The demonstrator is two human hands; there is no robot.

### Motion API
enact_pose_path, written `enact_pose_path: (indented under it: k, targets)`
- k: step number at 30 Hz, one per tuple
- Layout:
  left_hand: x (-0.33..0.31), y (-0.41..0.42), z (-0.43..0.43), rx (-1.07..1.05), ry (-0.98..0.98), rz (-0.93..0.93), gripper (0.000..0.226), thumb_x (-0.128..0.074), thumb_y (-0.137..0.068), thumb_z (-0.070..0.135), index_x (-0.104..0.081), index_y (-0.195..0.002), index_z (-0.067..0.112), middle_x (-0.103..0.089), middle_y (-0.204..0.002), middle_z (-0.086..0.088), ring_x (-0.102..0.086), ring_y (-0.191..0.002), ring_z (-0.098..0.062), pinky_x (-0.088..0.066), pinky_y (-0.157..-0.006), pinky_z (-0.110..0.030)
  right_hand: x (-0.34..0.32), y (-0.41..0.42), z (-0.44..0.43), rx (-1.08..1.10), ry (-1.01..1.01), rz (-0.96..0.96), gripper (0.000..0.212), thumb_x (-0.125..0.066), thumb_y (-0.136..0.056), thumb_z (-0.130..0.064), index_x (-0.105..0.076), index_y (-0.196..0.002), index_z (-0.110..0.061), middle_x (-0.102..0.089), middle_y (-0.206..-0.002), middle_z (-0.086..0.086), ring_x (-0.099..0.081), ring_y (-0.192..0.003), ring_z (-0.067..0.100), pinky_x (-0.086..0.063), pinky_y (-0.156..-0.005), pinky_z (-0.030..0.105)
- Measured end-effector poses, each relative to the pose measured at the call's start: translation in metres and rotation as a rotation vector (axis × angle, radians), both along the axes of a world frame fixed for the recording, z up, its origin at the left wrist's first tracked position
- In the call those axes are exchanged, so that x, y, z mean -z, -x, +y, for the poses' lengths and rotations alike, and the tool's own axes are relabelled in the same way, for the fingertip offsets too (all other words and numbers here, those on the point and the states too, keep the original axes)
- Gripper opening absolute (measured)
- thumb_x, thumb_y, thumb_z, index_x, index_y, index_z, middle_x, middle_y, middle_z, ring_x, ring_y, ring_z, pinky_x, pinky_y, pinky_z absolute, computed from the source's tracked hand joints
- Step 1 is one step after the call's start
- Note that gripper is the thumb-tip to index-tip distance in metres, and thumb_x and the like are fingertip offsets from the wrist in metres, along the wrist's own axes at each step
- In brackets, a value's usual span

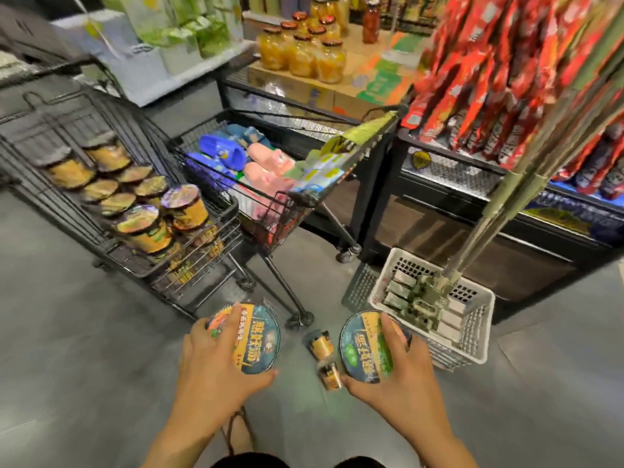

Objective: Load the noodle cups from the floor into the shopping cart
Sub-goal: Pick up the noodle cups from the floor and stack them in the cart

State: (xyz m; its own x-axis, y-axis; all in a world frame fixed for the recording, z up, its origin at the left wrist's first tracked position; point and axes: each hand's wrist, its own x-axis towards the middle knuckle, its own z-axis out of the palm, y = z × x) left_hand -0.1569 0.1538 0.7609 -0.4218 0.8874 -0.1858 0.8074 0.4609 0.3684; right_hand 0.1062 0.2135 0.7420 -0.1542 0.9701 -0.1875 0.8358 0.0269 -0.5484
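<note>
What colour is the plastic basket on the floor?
The basket is white, best seen in the head view.

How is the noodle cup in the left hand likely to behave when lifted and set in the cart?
Probably light: the left hand alone grips the noodle cup by its lid rim. That wide round rim seems stiff enough to hold. It may tip when set down: similar cups in the cart look tall, tapered and leaning.

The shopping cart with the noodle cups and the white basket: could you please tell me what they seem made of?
The shopping cart looks like dark coated metal wire, going by its thin grid bars. The white basket is probably matte moulded plastic, given its perforated lattice walls.
</note>
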Motion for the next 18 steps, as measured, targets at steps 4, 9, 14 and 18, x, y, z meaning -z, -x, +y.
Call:
enact_pose_path:
  k: [4,9,14,18]
  targets:
    - [0.002,0.063,0.01,-0.059,-0.004,0.005,0.121,-0.068,-0.049,0.08,-0.012,-0.15,0.043,-0.028,-0.137,-0.011,-0.027,-0.122,-0.029,-0.036,-0.102,-0.04,0.003,0.06,0.024,-0.029,0.008,-0.012,0.124,-0.055,-0.041,-0.088,-0.011,-0.149,-0.047,-0.028,-0.109,-0.003,-0.044,-0.112,0.022,-0.047,-0.093,0.031]
    - [-0.001,0.15,0.019,-0.168,-0.073,0.015,0.125,-0.051,-0.038,0.088,-0.015,-0.149,0.044,-0.031,-0.135,-0.008,-0.032,-0.121,-0.03,-0.038,-0.102,-0.043,0.011,0.156,0.054,-0.124,0.026,-0.02,0.123,-0.059,-0.04,-0.084,-0.011,-0.148,-0.049,-0.026,-0.106,-0.003,-0.044,-0.112,0.024,-0.045,-0.095,0.035]
    - [-0.004,0.237,0.017,-0.279,-0.127,0.035,0.126,-0.055,-0.039,0.086,-0.018,-0.15,0.041,-0.028,-0.137,-0.01,-0.029,-0.122,-0.03,-0.037,-0.103,-0.043,0.016,0.253,0.079,-0.225,0.039,0.009,0.123,-0.059,-0.041,-0.084,-0.007,-0.148,-0.05,-0.024,-0.108,-0.005,-0.044,-0.115,0.024,-0.043,-0.093,0.03]
    - [-0.01,0.289,0.012,-0.397,-0.148,0.009,0.124,-0.071,-0.043,0.078,-0.018,-0.149,0.042,-0.027,-0.14,-0.009,-0.029,-0.125,-0.031,-0.038,-0.103,-0.043,0.014,0.318,0.098,-0.322,0.035,0.021,0.124,-0.06,-0.042,-0.085,-0.01,-0.149,-0.047,-0.027,-0.107,-0.004,-0.045,-0.111,0.022,-0.043,-0.092,0.029]
